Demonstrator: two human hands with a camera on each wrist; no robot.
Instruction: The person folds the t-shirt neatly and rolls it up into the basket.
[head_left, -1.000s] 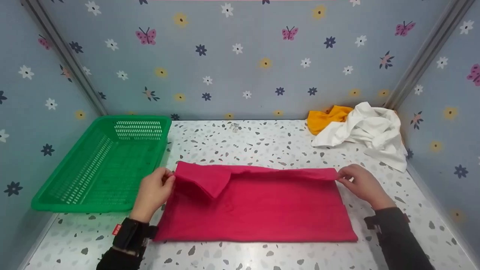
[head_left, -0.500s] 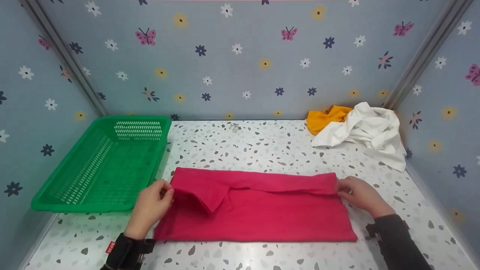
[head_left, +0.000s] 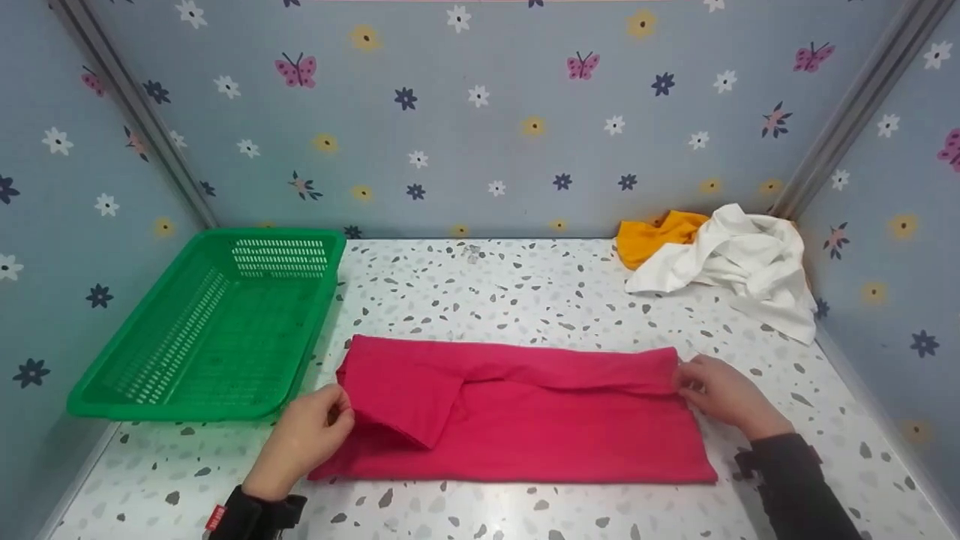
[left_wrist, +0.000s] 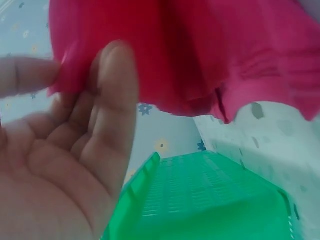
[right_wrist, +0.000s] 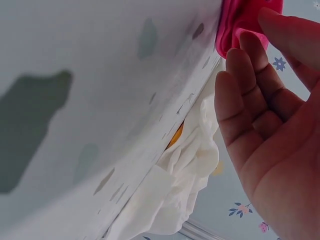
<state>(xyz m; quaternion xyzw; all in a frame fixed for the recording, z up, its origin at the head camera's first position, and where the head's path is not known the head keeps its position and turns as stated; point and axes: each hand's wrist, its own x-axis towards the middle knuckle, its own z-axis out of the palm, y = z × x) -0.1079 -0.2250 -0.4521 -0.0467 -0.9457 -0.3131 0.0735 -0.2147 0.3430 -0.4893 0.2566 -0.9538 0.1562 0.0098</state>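
Across pink cloth (head_left: 570,435), left hand (head_left: 304,435) pinching its edge; right hand (head_left: 729,396), opposite, likewise pinching

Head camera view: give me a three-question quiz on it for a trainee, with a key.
1. What do the left hand and right hand both pinch?
2. True or false: the perforated green plastic basket is nearer the left hand than the crumpled white cloth is.
3. What colour is the second crumpled cloth, beside the white one?

Key: 1. The folded pinkish-red fabric. 2. True. 3. Orange.
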